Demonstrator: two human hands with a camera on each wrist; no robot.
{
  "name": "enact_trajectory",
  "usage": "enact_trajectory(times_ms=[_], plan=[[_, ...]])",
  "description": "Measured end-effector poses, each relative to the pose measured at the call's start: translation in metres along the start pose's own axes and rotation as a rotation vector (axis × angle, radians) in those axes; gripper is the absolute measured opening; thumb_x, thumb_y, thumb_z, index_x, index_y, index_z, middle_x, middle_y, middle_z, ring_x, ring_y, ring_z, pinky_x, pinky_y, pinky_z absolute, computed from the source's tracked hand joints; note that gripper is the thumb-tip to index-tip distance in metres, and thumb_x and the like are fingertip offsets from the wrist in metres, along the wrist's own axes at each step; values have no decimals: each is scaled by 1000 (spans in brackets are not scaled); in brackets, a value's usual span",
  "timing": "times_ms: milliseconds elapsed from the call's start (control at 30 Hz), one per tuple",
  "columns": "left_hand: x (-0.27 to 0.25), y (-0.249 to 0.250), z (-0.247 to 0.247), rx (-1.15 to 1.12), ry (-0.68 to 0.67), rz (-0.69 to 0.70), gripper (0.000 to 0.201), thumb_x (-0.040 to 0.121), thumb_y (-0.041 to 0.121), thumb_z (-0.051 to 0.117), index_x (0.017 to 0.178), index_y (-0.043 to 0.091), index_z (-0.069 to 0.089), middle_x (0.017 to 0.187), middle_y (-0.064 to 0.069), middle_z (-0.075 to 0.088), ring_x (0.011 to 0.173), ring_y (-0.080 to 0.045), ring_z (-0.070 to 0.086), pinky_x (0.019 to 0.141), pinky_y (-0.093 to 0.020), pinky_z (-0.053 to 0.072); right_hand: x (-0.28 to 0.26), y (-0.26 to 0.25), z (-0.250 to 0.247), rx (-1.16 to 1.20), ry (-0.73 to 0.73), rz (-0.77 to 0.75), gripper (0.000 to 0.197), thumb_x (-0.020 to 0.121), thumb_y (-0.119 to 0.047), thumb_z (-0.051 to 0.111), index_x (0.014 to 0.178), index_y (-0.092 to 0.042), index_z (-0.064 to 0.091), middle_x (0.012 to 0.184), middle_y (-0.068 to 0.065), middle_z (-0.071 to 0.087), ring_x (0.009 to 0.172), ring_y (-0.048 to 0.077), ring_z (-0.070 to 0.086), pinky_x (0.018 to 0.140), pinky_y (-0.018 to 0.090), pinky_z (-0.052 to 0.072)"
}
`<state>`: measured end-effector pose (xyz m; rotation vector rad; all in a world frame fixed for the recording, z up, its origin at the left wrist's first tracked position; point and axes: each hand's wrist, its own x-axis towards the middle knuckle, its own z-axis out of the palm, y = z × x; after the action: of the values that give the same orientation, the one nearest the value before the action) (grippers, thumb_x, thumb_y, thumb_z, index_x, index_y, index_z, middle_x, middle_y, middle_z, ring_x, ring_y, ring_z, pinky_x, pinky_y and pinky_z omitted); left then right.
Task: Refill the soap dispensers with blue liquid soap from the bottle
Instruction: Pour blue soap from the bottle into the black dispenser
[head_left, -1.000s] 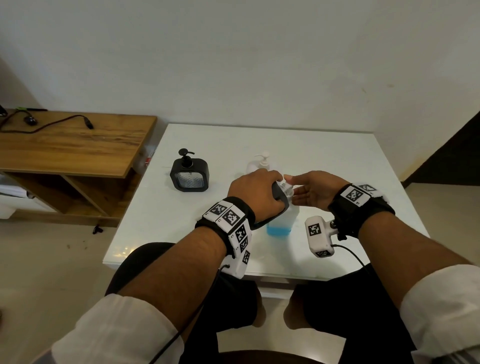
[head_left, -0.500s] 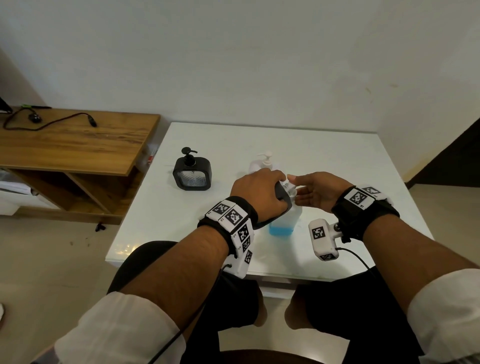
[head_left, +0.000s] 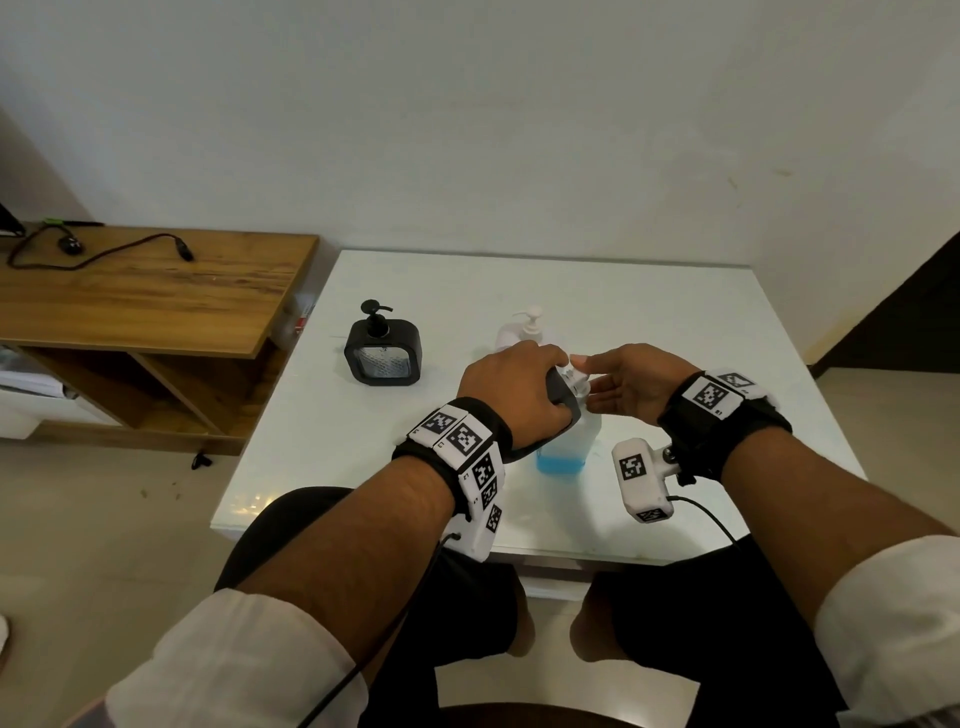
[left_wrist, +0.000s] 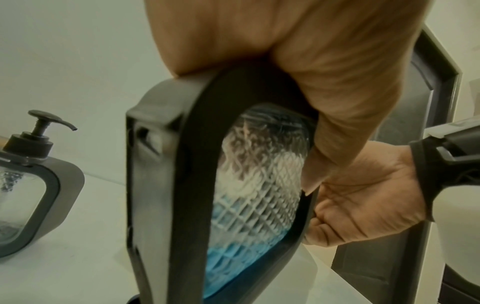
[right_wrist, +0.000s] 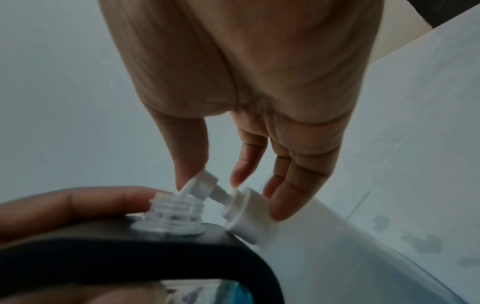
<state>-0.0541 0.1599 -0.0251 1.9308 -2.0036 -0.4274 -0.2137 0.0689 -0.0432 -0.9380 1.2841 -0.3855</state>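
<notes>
Little has shifted since a moment ago: both hands stay together over the near dispenser, the right one now a touch higher at its neck. The right hand pinches the white pump by thumb and fingertips, pump tilted and lifted off the clear threaded neck, its collar leaning on the black shoulder. The left hand grips the top of the black-framed dispenser, fingers curled over it, one finger lying against the neck. Blue soap sits low behind its ribbed clear window, seen in the left wrist view.

Hard to read: the dip tube under the pump is blurred, and from the head view the left hand hides most of the dispenser. Just beside it stands a clear bottle with blue liquid at the bottom; its upper part is hidden behind the hands.

Further out on the white table, a second black dispenser stands upright with its pump on, well to the left. A white pump bottle peeks out behind the left hand. A wooden bench with a black cable flanks the table.
</notes>
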Motion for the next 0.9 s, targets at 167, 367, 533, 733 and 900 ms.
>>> enact_trajectory(times_ms=[167,367,533,733,900], plan=[[0,0,-1,-7,-15,-12,52,79,44,62,129,31,53,117,7,61,101,-18,60,84,-32,47,1,1,3,-23,44,-16,38,88,-18,71,119,3,64,94,17,64,74,24,61,74,31,55],[-1,1,0,-6,-8,-1,52,79,44,62,129,31,53,117,7,61,101,-18,60,86,-32,49,-3,4,-1,20,-19,-11,28,89,-25,73,105,-3,67,93,16,65,80,24,61,81,32,53],[0,-2,-1,-9,-15,-10,52,79,44,63,129,31,53,118,7,60,102,-18,60,87,-32,47,3,4,5,-36,60,-35,37,89,-20,71,117,3,64,93,18,64,74,24,61,74,32,55],[-1,-2,-1,-10,-24,-13,54,79,45,64,130,31,51,119,6,60,102,-18,60,87,-33,47,-1,6,3,-50,26,-48,24,90,-27,72,96,-5,68,89,15,64,74,22,60,77,32,54],[1,-2,0,-7,-25,-4,53,79,44,63,129,31,52,117,6,60,101,-18,60,87,-33,48,-3,5,5,-64,35,-63,20,91,-22,70,97,-3,66,89,15,62,74,23,58,78,33,52]])
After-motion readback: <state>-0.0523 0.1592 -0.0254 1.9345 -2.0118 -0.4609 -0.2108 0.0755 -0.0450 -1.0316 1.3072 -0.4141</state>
